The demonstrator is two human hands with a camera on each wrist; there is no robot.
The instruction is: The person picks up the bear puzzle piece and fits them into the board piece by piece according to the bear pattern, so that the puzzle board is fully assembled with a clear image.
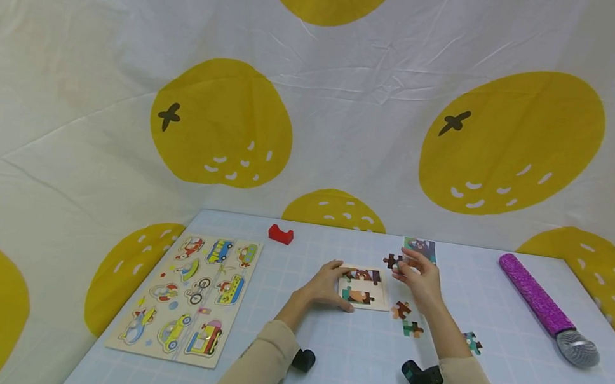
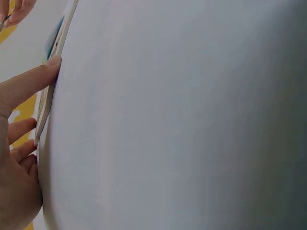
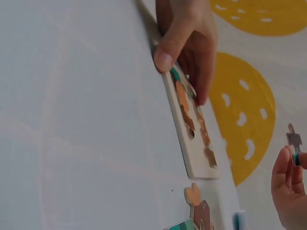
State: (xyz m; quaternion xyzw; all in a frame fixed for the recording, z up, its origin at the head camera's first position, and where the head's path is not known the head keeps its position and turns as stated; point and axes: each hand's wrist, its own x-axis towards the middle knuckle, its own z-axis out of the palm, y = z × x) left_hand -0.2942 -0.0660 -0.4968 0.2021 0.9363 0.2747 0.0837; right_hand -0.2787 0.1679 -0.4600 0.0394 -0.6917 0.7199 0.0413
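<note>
My left hand [image 1: 325, 285] and right hand [image 1: 422, 280] each grip
Left holds the left side of the puzzle tray [image 1: 384, 294], best kept flat; right pinches a puzzle piece [image 1: 393, 261] near its far right corner, which I should align before pressing. One tray, one held piece, three loose pieces [image 1: 400, 310] to the right.

Over on the left of the pale-blue checked bench [image 1: 353, 383], a wooden board [image 1: 186, 310] shows off its colourful vehicles! Far side, left of centre, a small red block [image 1: 280, 235]. Out right, a glittery purple microphone [image 1: 542, 301], silver head pointing near. And behind, a white cloth [image 1: 348, 146] splashed with big yellow fruit [image 1: 512, 143]!
</note>
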